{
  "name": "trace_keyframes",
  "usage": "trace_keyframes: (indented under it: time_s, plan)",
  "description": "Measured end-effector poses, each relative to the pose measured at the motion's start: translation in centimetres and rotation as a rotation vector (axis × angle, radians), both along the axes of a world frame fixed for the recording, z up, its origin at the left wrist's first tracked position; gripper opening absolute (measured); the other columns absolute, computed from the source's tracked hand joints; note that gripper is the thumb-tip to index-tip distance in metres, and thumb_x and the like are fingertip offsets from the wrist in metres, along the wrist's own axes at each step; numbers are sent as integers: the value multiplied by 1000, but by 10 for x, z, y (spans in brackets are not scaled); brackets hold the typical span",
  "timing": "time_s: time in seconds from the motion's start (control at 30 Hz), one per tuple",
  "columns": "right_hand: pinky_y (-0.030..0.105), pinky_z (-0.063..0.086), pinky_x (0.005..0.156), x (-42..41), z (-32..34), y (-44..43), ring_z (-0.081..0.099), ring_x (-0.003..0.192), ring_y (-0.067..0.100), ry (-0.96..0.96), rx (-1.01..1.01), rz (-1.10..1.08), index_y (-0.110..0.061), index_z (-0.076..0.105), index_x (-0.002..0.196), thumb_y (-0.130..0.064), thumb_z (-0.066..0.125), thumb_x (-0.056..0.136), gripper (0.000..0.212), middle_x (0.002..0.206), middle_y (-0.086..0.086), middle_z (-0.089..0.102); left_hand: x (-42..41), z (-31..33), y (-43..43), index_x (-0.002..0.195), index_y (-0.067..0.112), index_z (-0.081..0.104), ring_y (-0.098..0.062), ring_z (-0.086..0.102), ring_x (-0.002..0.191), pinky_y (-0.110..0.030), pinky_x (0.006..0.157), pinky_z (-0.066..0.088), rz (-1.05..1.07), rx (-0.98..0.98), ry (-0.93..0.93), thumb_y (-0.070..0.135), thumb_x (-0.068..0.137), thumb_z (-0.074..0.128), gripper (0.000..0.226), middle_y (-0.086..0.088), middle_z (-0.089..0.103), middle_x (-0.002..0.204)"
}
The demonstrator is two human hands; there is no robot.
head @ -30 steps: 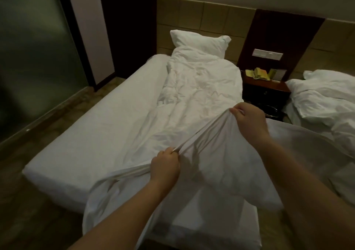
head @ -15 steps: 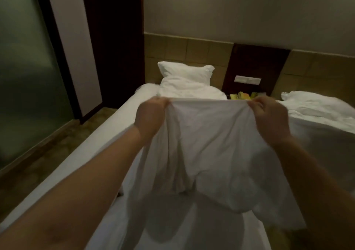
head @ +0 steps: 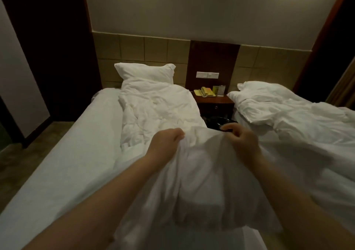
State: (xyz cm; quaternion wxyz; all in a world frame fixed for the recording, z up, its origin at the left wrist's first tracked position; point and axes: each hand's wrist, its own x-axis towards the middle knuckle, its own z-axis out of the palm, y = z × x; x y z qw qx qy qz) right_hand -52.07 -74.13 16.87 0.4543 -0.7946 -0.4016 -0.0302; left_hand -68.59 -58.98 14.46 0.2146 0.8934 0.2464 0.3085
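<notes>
both fists on the white sheet now: left hand bunches its top edge, right hand seems to pinch it, though it's blurred. they're level; cloth hangs toward me, and the bed runs lengthwise straight ahead to the pillow.

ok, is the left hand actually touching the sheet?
Touching. The head view shows the left hand with its fingers curled into the top edge of the white sheet, and the cloth bunches at the grip.
</notes>
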Motion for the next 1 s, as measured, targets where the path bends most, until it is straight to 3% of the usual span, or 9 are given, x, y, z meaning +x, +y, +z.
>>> trace_keyframes:
  time_s: [0.1, 0.23, 0.37, 0.5, 0.6, 0.73, 0.8, 0.87, 1.0]
  plan:
    - [14, 33, 55, -44, -2, 38, 44, 46, 5, -98, -123, 298, -26, 68, 110, -23, 73, 82, 29, 50, -10, 41, -4, -13, 1, 88, 6, 67, -22, 60, 83, -23, 69, 34, -102, -22, -41, 18, 93, 50, 22, -9, 69, 90]
    - [10, 36, 59, -59, -3, 72, 50, 52, -2, -55, -358, 549, -34, 53, 132, -31, 78, 77, 61, 55, -15, 44, -18, -20, 15, 79, 4, 67, -6, 52, 68, -19, 64, 35, -136, -165, -105, 11, 90, 51, 20, -3, 65, 76]
    - [21, 43, 72, -45, -16, 98, 53, 69, -1, -102, -536, 607, -34, 65, 113, -44, 77, 74, 42, 81, -15, 61, -27, -21, 31, 89, 3, 73, 4, 51, 80, -1, 69, 35, -175, -116, -18, 10, 90, 59, 16, -2, 69, 87]
    - [22, 36, 63, -34, -24, 121, 51, 69, 5, -206, -477, 604, -30, 61, 82, -43, 71, 80, 16, 67, -14, 53, -21, -23, 43, 71, 11, 64, -3, 48, 65, -14, 59, 31, -56, -88, 14, 24, 89, 56, 24, 0, 62, 67]
    - [27, 36, 66, -20, -26, 144, 52, 78, 11, -279, -519, 547, -21, 66, 86, -41, 68, 82, 21, 74, -9, 55, -15, -22, 46, 69, 21, 52, -10, 49, 66, -21, 59, 31, 108, -72, 118, 27, 86, 59, 20, 8, 54, 68]
    - [30, 36, 62, 1, -25, 177, 53, 78, 15, -187, -476, 463, -24, 51, 61, -38, 65, 83, 29, 68, -8, 51, -14, -26, 53, 74, 22, 46, -22, 54, 78, -26, 63, 36, 282, -25, 398, 26, 85, 51, 12, 2, 46, 81]
    - [30, 35, 61, 12, -21, 191, 53, 76, 15, -132, -450, 448, -25, 49, 59, -34, 65, 82, 30, 68, -8, 51, -11, -22, 58, 81, 20, 53, -22, 52, 78, -27, 65, 38, 376, -61, 419, 24, 86, 49, 8, 1, 43, 82]
    - [30, 34, 63, 28, -18, 203, 53, 76, 16, -69, -435, 460, -25, 52, 60, -31, 67, 83, 28, 68, -7, 52, -3, -19, 60, 96, 13, 61, -22, 52, 82, -29, 69, 41, 457, -47, 458, 26, 89, 48, 20, -3, 48, 89]
    - [29, 35, 67, 70, -16, 221, 55, 79, 22, 40, -382, 414, -14, 61, 69, -27, 69, 84, 22, 68, 1, 55, 10, -29, 52, 107, 6, 59, -25, 55, 96, -33, 83, 49, 541, -19, 485, 21, 92, 47, 25, -7, 54, 108]
